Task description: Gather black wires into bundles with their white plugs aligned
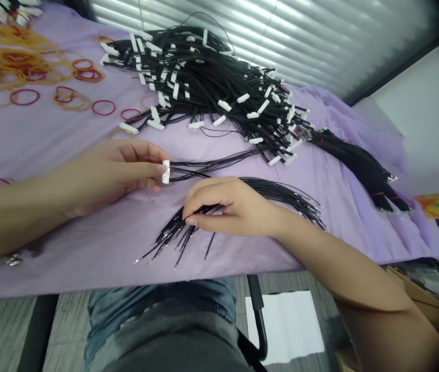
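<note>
My left hand [126,168] pinches a small white connector [166,171] with several thin black wires running right from it across the purple cloth [68,243]. My right hand [231,204] rests on a loose bundle of black wires [173,235] with bare metal tips, its fingers closed on some of them. The two hands are a short gap apart near the table's front edge.
A big heap of black wires with white connectors [204,82] lies at the back centre. A tied bundle of black wires [359,165] lies to the right. Yellow and red rubber bands [26,72] are scattered at the back left. White paper [285,323] lies on the floor.
</note>
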Demonstrator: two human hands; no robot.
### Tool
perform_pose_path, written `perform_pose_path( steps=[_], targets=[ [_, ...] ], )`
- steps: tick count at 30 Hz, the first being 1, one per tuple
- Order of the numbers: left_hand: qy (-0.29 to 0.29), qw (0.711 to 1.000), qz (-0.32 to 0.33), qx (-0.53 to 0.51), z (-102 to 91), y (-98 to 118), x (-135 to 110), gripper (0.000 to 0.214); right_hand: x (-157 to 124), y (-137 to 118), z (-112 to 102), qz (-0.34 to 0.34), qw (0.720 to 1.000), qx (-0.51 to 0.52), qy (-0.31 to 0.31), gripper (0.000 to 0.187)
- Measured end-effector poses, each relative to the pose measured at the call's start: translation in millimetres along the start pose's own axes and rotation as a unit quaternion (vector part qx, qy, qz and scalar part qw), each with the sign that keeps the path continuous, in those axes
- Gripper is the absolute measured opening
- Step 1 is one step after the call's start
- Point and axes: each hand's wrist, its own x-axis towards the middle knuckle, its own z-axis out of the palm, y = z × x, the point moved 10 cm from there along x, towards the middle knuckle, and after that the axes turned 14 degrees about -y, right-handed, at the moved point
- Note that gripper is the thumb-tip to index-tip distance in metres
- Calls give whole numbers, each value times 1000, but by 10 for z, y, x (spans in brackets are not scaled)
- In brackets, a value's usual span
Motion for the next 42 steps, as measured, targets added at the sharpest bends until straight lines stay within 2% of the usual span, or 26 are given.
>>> perform_pose_path(
  steps=[4, 11, 18, 21, 24, 27, 32, 34, 42],
  targets=[
    [1, 1000, -3, -1, -11, -8, 5, 25, 0, -12, -21, -12, 1000, 12, 13, 9],
    [-9, 1000, -5, 4, 12, 6, -14, 25, 2, 13, 21, 26, 999, -19, -2, 7],
    [-19, 998, -31, -58, 28, -69, 8, 28, -21, -10, -74, -14, 999, 7, 50, 10],
    [-22, 996, -43, -71, 47, -91, 8, 31, -18, -6, -84, -8, 998, 14, 58, 9],
    [-16, 996, -47, -74, 56, -85, -1, 31, -24, -3, -105, 22, 997, 4, 68, 9],
    [-15, 996, -49, -69, 66, -93, -4, 25, -66, 22, -184, 81, 992, -12, 96, 11],
    [-73, 995, -31, -65, 155, -116, 14, 25, -195, 136, -388, 188, 970, -14, 151, 14],
    [-80, 993, -37, -79, 159, -150, 10, 24, -244, 186, -463, 220, 960, -23, 171, 15],
    [-70, 987, -57, -130, 140, -211, 19, 17, -308, 298, -485, 274, 945, -22, 176, 12]
  ],
)
